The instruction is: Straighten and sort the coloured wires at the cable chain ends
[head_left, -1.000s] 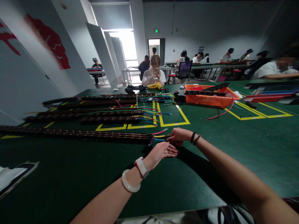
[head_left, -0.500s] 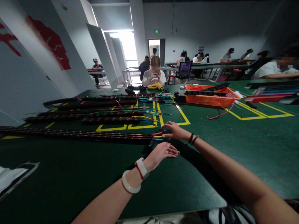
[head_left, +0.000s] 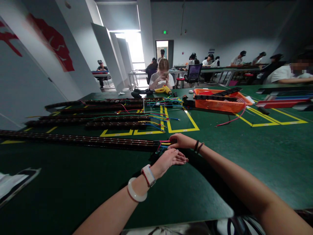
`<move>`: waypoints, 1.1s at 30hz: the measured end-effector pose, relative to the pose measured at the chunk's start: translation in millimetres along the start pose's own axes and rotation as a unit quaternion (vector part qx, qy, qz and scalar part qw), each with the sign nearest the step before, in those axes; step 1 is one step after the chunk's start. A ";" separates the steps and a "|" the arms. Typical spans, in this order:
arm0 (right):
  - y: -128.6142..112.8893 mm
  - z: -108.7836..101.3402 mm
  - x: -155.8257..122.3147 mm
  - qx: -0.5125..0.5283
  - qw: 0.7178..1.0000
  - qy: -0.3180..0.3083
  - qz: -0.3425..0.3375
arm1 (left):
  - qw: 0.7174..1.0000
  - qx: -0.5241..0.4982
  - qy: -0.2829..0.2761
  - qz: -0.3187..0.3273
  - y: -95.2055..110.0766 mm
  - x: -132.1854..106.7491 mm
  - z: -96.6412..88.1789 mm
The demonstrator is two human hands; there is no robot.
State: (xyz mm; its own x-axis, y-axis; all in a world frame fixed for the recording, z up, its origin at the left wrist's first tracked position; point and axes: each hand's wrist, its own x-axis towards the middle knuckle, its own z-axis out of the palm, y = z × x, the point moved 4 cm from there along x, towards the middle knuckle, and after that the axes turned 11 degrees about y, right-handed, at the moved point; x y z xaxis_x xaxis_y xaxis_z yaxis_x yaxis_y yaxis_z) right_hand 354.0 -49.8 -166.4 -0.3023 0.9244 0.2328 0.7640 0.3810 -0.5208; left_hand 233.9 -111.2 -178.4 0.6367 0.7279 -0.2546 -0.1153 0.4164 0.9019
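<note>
A long black cable bundle (head_left: 97,141) lies across the near left of the green table. Red, yellow and blue wires (head_left: 165,144) come out of its right end. My right hand (head_left: 183,141) has its fingers curled around the tips of these wires, and the tips are hidden inside it. Just below, my left hand (head_left: 171,159) rests on its edge beside the bundle's end. Its fingers are stretched out, holding nothing I can see.
More dark cable bundles (head_left: 117,124) with loose coloured ends lie farther back. An orange basket (head_left: 220,105) holds black parts at the back right, near a yellow heat gun (head_left: 163,90). A person (head_left: 158,78) sits across the table (head_left: 220,195).
My right hand has come down and slightly left, and its raised fingers have closed around the wire ends. My left hand has stayed in nearly the same place.
</note>
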 end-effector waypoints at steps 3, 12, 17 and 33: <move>-3.0 0.1 0.9 -0.029 1.000 -0.001 -0.001 | 1.000 -0.003 -0.013 -0.014 -1.3 1.6 -0.8; -21.1 -6.3 -5.4 -0.151 0.984 0.068 -0.066 | 0.982 -0.166 0.041 -0.083 -3.5 8.2 -9.6; -37.8 -8.6 -13.0 -0.253 0.956 0.082 -0.125 | 0.965 -0.243 0.088 -0.051 -1.6 9.4 -10.2; -80.4 15.1 -34.5 -0.436 0.877 0.064 -0.192 | 0.933 -0.308 0.187 -0.022 -3.2 18.2 -21.0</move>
State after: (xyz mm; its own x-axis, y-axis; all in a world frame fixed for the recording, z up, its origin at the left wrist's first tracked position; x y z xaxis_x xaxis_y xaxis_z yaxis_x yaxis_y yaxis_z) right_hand 294.4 -112.1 -144.9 -0.6093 0.7003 0.3721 0.7818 0.4521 0.4293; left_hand 229.8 -87.8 -193.2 0.3541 0.7943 -0.4936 -0.5845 0.6000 0.5462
